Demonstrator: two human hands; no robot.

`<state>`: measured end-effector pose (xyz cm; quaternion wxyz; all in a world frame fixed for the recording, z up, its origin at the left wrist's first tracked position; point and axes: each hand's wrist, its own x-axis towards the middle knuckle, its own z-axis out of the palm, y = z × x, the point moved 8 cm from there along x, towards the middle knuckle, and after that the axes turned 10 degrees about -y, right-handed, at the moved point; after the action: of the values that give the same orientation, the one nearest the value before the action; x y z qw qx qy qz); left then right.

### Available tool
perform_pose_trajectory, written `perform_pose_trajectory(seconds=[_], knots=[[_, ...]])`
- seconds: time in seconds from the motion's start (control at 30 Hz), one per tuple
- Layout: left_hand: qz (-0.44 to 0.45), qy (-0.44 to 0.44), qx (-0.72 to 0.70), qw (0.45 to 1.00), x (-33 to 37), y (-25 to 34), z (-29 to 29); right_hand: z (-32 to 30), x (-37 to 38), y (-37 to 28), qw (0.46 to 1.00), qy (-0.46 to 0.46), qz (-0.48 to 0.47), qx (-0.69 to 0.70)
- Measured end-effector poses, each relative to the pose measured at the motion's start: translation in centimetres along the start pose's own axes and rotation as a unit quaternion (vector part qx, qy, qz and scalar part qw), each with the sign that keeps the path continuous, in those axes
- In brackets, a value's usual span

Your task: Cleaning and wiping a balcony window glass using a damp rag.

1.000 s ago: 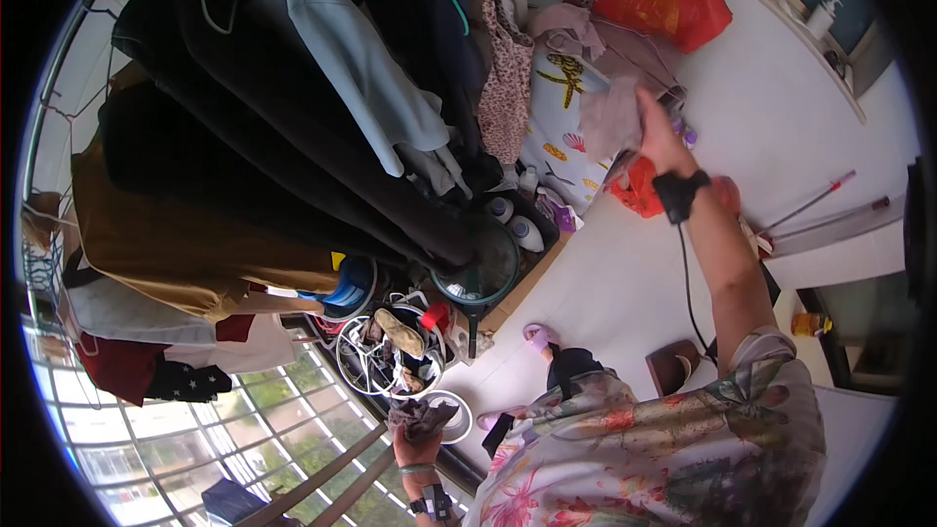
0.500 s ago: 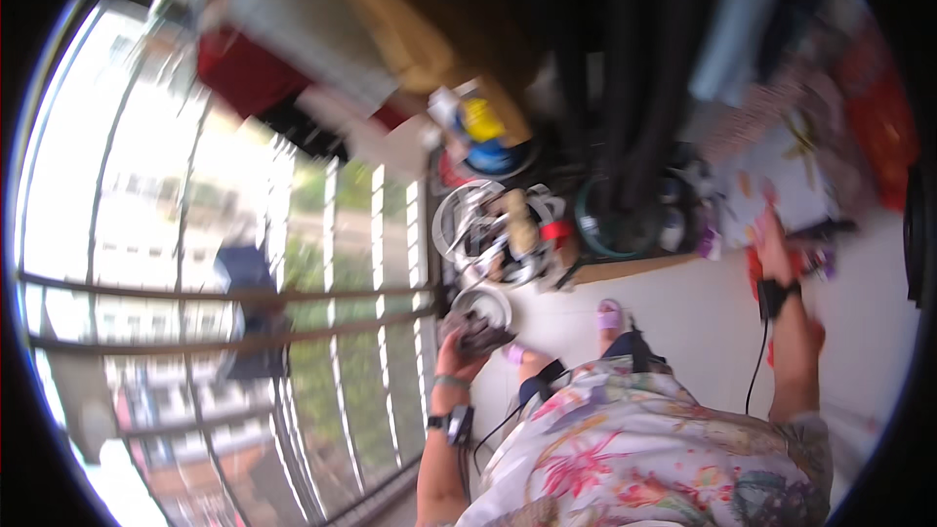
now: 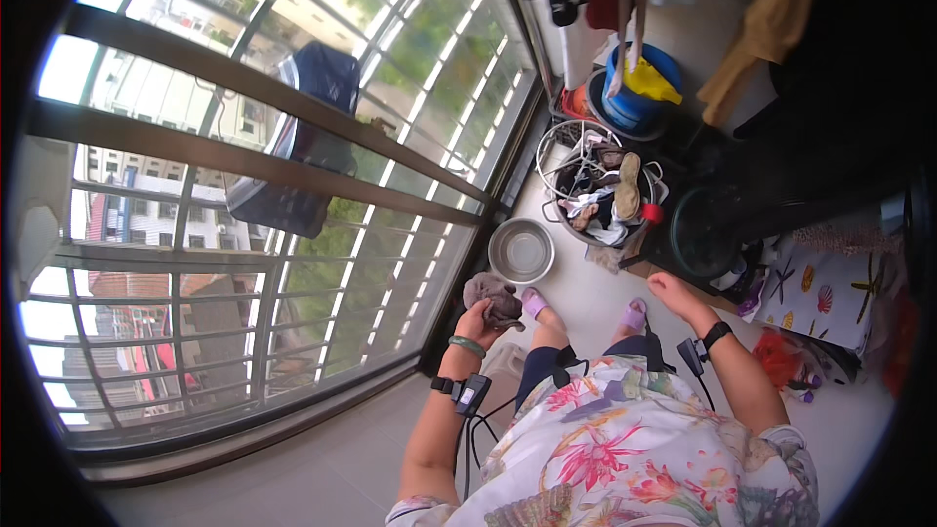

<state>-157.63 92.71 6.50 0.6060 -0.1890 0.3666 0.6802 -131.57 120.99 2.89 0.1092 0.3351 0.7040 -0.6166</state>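
By the left hand (image 3: 475,324), a crumpled grey-brown cloth (image 3: 497,297) is grasped, held near a round grey basin (image 3: 522,252) set on the pale tiled floor (image 3: 586,295). The right hand (image 3: 679,293) is held well apart; whether it is clenched cannot be told. Farther out, a round blue plastic bucket (image 3: 631,118) is seen.

1 held cloth (image 3: 498,299), 2 slippers (image 3: 634,314), 1 metal basin (image 3: 521,252)

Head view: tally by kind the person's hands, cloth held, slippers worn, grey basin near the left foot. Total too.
Hands (left hand, right hand): 2
Held grey-brown cloth: 1
Lilac slippers: 2
Grey basin: 1
Total: 6
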Motion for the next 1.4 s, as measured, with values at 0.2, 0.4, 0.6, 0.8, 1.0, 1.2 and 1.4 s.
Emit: perform_pose_trajectory(seconds=[0.2, 0.4, 0.6, 0.8, 1.0, 1.2, 1.4], knots=[[-0.006, 0.007, 0.012, 1.000, 0.8, 5.3, -4.4, 7.3, 7.1, -6.2, 0.986, -0.037, 0.125, 0.108], [0.084, 0.099, 0.514, 0.848, 3.7, 12.8, -8.1, 15.6, 15.1, -11.1, 0.996, -0.085, -0.007, 0.000], [0.071, -0.001, 0.520, 0.851, 6.8, 15.9, -4.7, 19.1, 18.5, -12.8, 0.988, -0.137, 0.055, 0.040], [-0.003, 0.066, 0.548, 0.834, 12.2, 15.9, -5.2, 19.0, 22.5, -11.7, 0.981, -0.158, 0.044, 0.103], [0.091, 0.099, 0.625, 0.769, 15.8, 19.4, -0.2, 14.2, 28.2, -10.3, 0.982, -0.149, 0.075, 0.085], [0.101, 0.087, 0.563, 0.816, 19.2, 20.1, 2.2, 5.7, 31.3, -2.3, 0.989, -0.032, 0.115, 0.089], [0.025, 0.068, 0.501, 0.862, 23.7, 17.1, -2.2, 0.1, 27.9, 8.0, 0.970, 0.041, 0.232, 0.057]])
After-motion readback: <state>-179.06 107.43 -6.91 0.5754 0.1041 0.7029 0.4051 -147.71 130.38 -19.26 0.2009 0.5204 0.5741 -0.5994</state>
